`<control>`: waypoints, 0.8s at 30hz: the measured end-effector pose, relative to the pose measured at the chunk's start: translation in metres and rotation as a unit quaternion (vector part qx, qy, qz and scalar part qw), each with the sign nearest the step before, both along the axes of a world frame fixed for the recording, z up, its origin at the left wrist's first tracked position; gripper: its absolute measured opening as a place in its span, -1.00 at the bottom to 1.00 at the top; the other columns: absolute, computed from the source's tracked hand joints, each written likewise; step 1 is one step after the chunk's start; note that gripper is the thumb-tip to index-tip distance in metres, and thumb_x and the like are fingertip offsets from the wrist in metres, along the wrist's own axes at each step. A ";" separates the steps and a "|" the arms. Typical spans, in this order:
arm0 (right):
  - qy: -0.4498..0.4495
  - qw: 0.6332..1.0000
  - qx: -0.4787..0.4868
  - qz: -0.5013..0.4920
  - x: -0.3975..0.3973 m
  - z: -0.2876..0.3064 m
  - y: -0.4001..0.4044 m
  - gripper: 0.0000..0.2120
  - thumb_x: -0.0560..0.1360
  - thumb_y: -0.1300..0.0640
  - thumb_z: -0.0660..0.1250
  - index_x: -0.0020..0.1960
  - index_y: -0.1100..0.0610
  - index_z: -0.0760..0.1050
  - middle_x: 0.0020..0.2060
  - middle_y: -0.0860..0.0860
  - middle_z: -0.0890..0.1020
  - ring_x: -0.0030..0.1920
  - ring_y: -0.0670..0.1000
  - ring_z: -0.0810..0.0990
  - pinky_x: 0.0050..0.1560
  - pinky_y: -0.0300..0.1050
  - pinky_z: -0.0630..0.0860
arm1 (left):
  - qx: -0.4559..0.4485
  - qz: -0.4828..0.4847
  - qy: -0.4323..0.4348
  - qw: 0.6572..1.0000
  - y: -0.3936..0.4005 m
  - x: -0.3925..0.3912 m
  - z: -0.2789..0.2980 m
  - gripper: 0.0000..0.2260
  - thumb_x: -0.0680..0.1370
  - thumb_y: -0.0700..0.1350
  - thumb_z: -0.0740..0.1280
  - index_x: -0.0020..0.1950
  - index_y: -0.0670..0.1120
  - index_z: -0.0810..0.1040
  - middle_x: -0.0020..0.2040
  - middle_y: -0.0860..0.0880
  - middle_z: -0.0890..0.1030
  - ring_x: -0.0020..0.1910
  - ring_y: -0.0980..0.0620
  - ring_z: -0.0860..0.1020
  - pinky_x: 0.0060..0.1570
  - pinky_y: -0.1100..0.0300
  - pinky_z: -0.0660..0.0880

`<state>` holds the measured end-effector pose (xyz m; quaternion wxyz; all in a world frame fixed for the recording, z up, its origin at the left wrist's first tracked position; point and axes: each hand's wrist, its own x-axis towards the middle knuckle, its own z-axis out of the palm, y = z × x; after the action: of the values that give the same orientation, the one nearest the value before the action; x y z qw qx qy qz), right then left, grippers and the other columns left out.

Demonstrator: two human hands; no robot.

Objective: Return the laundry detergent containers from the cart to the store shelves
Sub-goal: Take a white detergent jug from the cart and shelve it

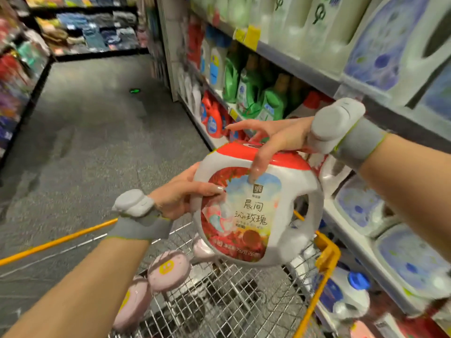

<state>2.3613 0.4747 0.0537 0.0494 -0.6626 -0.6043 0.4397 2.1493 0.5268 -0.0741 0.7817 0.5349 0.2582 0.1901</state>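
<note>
A large white detergent jug (pixel 258 211) with a red cap and a red rose label hangs above the wire cart (pixel 219 296), held in both hands. My left hand (pixel 183 193) grips its left side, thumb across the label. My right hand (pixel 271 140) grips the top by the red cap, thumb down over the front and fingers spread behind. Pink detergent containers (pixel 168 270) lie in the cart below. The store shelves (pixel 305 69) on the right carry many detergent bottles.
The cart has a yellow rim (pixel 324 259) close to the right-hand shelving. Blue-labelled white jugs (pixel 361 208) fill the lower shelves beside it. A grey floor aisle (pixel 97 123) runs ahead, with goods racks (pixel 14 69) on the left and at the far end.
</note>
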 end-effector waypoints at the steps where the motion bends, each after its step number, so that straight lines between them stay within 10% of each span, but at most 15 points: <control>1: 0.005 1.000 0.011 -0.009 0.001 0.008 -0.002 0.14 -0.02 0.01 0.64 0.44 -0.30 0.18 0.21 -0.12 0.46 0.13 -0.15 0.54 -0.04 -0.21 0.55 | -0.004 0.007 -0.019 1.000 -0.004 0.002 0.008 -0.27 0.21 -0.23 0.48 0.38 -0.19 0.41 0.21 -0.26 0.57 0.08 -0.13 0.60 -0.02 0.08 0.62; 5: 0.022 0.996 0.069 -0.057 0.007 0.043 -0.012 -0.14 0.26 0.12 0.58 0.42 -0.26 0.24 0.08 -0.17 0.49 0.03 -0.19 0.55 -0.08 -0.23 0.56 | -0.002 0.011 -0.068 0.998 -0.016 0.013 0.037 -0.54 0.23 -0.18 0.46 0.14 -0.14 0.64 0.08 -0.20 0.66 0.00 -0.13 0.64 0.04 0.05 0.61; 9: -0.058 0.978 0.177 -0.095 0.010 0.079 -0.028 0.03 -0.02 -0.31 0.55 0.41 -0.24 0.28 0.35 -0.15 0.37 0.36 -0.10 0.37 0.30 -0.11 0.36 | -0.019 0.038 -0.104 0.994 -0.026 0.029 0.064 -0.42 0.02 -0.04 0.66 0.00 -0.14 0.70 -0.02 -0.16 0.70 -0.09 -0.08 0.68 -0.06 0.08 0.63; 11: -0.060 0.953 0.260 -0.141 0.013 0.098 -0.049 -0.07 0.14 -0.33 0.54 0.43 -0.19 0.27 0.34 -0.19 0.36 0.34 -0.14 0.35 0.28 -0.16 0.32 | -0.014 0.038 -0.123 0.992 -0.034 0.040 0.084 -0.33 0.02 -0.01 0.67 0.08 -0.20 0.66 0.04 -0.21 0.68 -0.04 -0.13 0.67 -0.06 0.05 0.62; 17: 0.141 0.788 0.387 -0.457 0.057 0.086 -0.121 -0.30 0.33 -0.41 0.34 0.27 0.05 0.50 0.17 0.00 0.61 0.12 -0.03 0.60 0.25 0.01 0.49 | 0.045 0.001 -0.151 0.988 -0.048 0.065 0.138 -0.15 0.13 0.00 0.64 0.34 -0.27 0.47 0.28 -0.33 0.53 0.23 -0.31 0.53 0.24 -0.23 0.46; 24: 0.208 0.640 0.423 -0.607 0.079 0.084 -0.209 -0.52 0.41 -0.37 0.16 -0.37 -0.02 0.54 -0.32 0.03 0.62 -0.24 0.07 0.54 -0.14 -0.03 0.47 | 0.100 -0.083 -0.166 0.977 -0.111 0.114 0.200 -0.26 0.01 0.02 0.68 0.15 -0.15 0.64 0.15 -0.26 0.64 0.04 -0.19 0.65 -0.04 -0.02 0.63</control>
<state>2.4404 0.2655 0.1372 0.7043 -0.6785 -0.1603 0.1337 2.2630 0.4156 0.1262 0.7692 0.5911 0.0589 0.2354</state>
